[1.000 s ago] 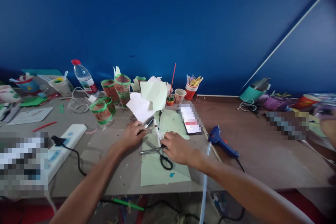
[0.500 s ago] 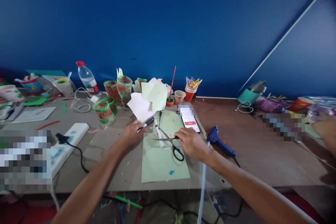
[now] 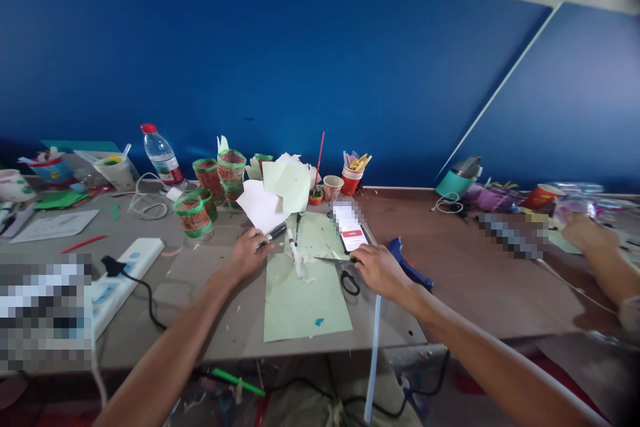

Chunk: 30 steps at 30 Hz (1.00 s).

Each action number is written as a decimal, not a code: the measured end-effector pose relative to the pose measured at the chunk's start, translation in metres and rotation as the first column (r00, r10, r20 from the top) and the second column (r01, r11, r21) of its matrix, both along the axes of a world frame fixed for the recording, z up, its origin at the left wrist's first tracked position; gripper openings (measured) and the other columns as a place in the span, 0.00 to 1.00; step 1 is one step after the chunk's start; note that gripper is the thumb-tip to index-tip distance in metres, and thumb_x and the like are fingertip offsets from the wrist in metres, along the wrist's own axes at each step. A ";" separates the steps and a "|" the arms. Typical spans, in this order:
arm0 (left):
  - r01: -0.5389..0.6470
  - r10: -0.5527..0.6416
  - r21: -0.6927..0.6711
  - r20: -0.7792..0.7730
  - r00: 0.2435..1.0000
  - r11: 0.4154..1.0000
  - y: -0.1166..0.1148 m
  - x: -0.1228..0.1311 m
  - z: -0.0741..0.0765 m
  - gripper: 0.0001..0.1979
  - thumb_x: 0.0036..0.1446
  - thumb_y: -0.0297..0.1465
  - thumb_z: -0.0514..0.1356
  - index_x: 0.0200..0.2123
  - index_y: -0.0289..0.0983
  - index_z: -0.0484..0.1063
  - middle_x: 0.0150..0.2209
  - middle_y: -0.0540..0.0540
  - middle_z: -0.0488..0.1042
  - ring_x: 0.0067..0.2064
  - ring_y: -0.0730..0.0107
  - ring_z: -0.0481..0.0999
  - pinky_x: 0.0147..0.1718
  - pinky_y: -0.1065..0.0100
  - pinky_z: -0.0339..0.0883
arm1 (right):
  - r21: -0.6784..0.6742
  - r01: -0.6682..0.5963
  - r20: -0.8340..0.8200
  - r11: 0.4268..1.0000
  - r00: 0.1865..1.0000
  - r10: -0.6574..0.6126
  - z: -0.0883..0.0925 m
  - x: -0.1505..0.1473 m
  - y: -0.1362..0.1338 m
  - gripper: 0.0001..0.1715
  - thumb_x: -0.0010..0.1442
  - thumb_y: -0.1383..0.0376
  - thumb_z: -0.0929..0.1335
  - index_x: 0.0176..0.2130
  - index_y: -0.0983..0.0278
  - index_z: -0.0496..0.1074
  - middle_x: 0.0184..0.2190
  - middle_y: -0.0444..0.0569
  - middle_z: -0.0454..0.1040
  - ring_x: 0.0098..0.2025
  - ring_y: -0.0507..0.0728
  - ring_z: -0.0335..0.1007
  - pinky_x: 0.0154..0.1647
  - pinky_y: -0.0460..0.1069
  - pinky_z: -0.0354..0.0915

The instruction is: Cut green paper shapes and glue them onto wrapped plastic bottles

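My left hand [image 3: 249,252] is closed around a dark marker [image 3: 277,232], its fingers curled over the barrel by the left edge of the green paper sheets [image 3: 305,310]. In my right hand [image 3: 375,265] is a pair of black-handled scissors [image 3: 350,283], held at the right edge of those sheets. The blades point left, towards a white marker [image 3: 295,253] lying on the paper. Cut pale green pieces [image 3: 287,183] and a whitish piece [image 3: 260,205] stand behind my left hand. A phone [image 3: 354,237] with a lit screen lies just beyond my right hand.
A blue glue gun [image 3: 407,265] lies right of my right hand. Green-rimmed brown cups [image 3: 194,215], a water bottle [image 3: 164,159] and a white power strip [image 3: 130,273] are on the left. At the far right is another person's hand [image 3: 587,232].
My right hand has drawn the scissors to the right, off the white marker, and the blades look closer together. My left hand stays by the dark marker. The camera view has shifted slightly.
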State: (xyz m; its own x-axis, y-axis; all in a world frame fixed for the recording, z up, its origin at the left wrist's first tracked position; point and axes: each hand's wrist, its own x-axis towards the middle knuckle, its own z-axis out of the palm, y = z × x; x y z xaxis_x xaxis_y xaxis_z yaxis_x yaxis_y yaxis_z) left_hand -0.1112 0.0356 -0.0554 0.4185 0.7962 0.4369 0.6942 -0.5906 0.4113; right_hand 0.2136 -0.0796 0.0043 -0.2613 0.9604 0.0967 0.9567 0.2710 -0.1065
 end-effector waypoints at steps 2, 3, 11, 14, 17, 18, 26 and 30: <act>-0.002 0.002 0.014 0.002 1.000 1.000 0.001 0.000 -0.001 0.13 0.58 0.38 0.55 0.31 0.38 0.77 0.38 0.43 0.73 0.41 0.60 0.74 0.45 0.62 0.66 | -0.017 0.008 0.022 1.000 1.000 -0.007 0.001 0.000 -0.003 0.10 0.59 0.73 0.64 0.39 0.65 0.74 0.38 0.51 0.76 0.43 0.59 0.72 0.41 0.49 0.57; -0.002 0.002 0.021 0.003 1.000 1.000 0.002 0.000 -0.002 0.13 0.58 0.38 0.55 0.31 0.38 0.77 0.38 0.42 0.73 0.41 0.60 0.74 0.45 0.61 0.66 | -0.025 0.009 0.032 1.000 0.999 -0.008 0.001 0.000 -0.004 0.10 0.59 0.73 0.65 0.39 0.65 0.74 0.38 0.52 0.76 0.43 0.59 0.72 0.41 0.49 0.57; 0.015 -0.016 0.045 0.023 1.000 0.999 0.001 -0.001 -0.001 0.12 0.57 0.38 0.55 0.32 0.38 0.76 0.38 0.43 0.73 0.41 0.61 0.74 0.45 0.62 0.66 | -0.058 -0.036 0.068 0.998 0.997 0.040 0.003 -0.003 -0.010 0.14 0.58 0.75 0.64 0.41 0.63 0.74 0.37 0.50 0.76 0.41 0.58 0.72 0.41 0.49 0.56; 0.013 -0.015 0.049 0.032 0.999 0.999 0.000 0.000 -0.001 0.11 0.57 0.37 0.56 0.32 0.39 0.76 0.37 0.43 0.73 0.40 0.61 0.74 0.44 0.61 0.66 | -0.033 -0.039 0.051 0.999 0.998 0.041 0.006 -0.003 -0.012 0.15 0.59 0.75 0.63 0.42 0.64 0.74 0.38 0.51 0.76 0.42 0.58 0.71 0.41 0.49 0.57; 0.018 -0.020 0.060 0.039 0.999 0.998 0.000 0.001 -0.001 0.11 0.57 0.36 0.56 0.32 0.39 0.76 0.37 0.44 0.73 0.41 0.62 0.73 0.45 0.61 0.66 | 0.007 -0.036 0.027 0.999 0.999 0.036 0.008 0.001 -0.016 0.15 0.60 0.75 0.62 0.43 0.65 0.73 0.40 0.52 0.75 0.44 0.58 0.70 0.43 0.49 0.57; 0.022 -0.024 0.066 0.042 0.999 0.998 0.000 0.001 -0.001 0.11 0.57 0.36 0.55 0.32 0.39 0.76 0.37 0.44 0.73 0.41 0.62 0.73 0.45 0.61 0.66 | 0.018 -0.036 0.021 0.999 0.999 0.035 0.008 0.003 -0.018 0.15 0.60 0.75 0.62 0.44 0.65 0.73 0.41 0.52 0.75 0.44 0.58 0.70 0.44 0.49 0.57; 0.063 -0.071 0.130 0.059 0.996 0.989 -0.005 0.007 0.008 0.11 0.58 0.34 0.54 0.32 0.38 0.76 0.37 0.42 0.74 0.42 0.59 0.73 0.47 0.60 0.65 | 0.061 -0.068 0.029 0.996 0.997 0.066 0.002 0.013 -0.029 0.13 0.60 0.75 0.62 0.40 0.64 0.74 0.37 0.51 0.75 0.40 0.57 0.70 0.44 0.51 0.55; 0.096 -0.104 0.146 0.047 0.994 0.985 -0.010 0.011 0.019 0.12 0.58 0.33 0.53 0.35 0.38 0.76 0.39 0.41 0.74 0.44 0.58 0.72 0.47 0.59 0.64 | 0.081 -0.080 0.016 0.993 0.997 0.079 0.001 0.016 -0.028 0.13 0.60 0.75 0.62 0.40 0.65 0.74 0.37 0.51 0.75 0.39 0.57 0.69 0.45 0.52 0.54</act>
State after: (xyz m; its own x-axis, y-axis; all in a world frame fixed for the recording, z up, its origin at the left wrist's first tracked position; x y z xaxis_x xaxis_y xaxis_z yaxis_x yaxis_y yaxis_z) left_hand -0.1000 0.0253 -0.0363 0.4654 0.6791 0.5677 0.6081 -0.7113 0.3525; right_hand 0.2294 -0.1081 0.0055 -0.3383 0.9256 0.1699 0.9329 0.3535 -0.0685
